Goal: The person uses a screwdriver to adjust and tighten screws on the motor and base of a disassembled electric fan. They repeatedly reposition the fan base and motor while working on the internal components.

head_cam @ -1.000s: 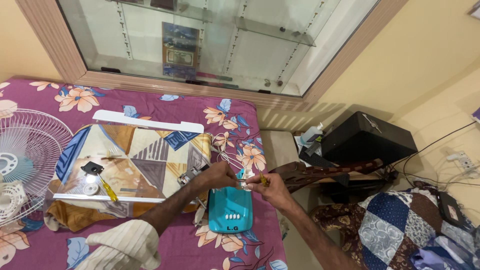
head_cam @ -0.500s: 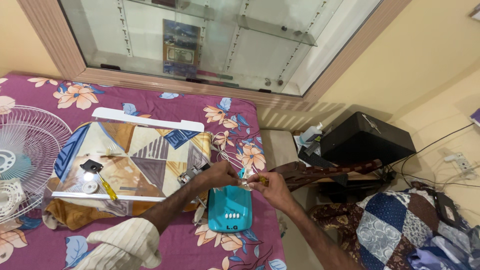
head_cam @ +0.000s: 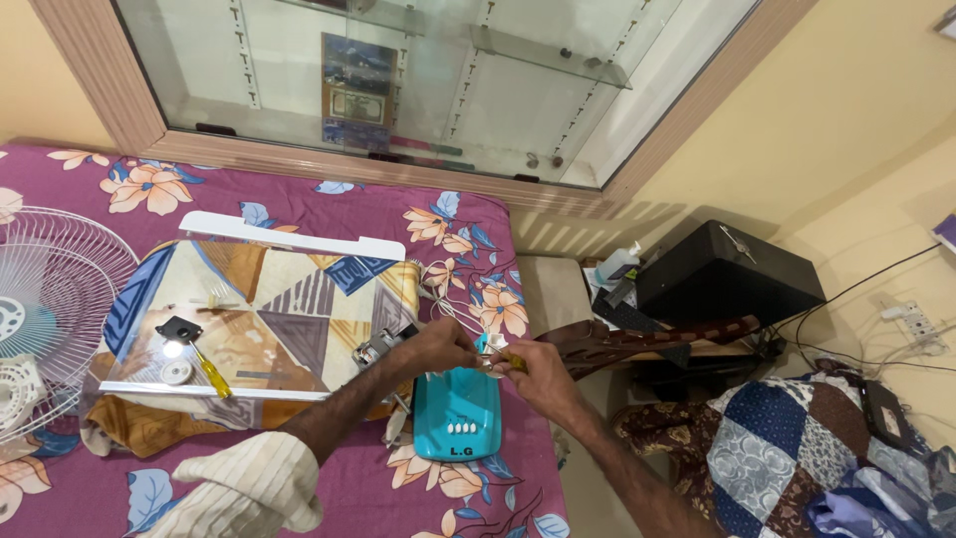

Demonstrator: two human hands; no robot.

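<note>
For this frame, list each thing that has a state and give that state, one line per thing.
Left hand: pinching a small part at the top of the teal casing.
Right hand: gripping a yellow-handled tool at the same spot.
Teal casing: flat on the floral bedsheet.
Yellow screwdriver: lying unused on the patterned board.
Fan grille: detached, lying flat.

Both hands (head_cam: 488, 357) at the teal casing (head_cam: 457, 415) on floral bedsheet (head_cam: 299, 204).

Open floral bedspread (head_cam: 329, 204) lies beyond the patterned tray (head_cam: 259, 319), giving free passage. A fan grille (head_cam: 55, 299) blocks the left; a yellow screwdriver (head_cam: 211, 371) and loose wires (head_cam: 448, 299) clutter the tray's near and right edges.
</note>
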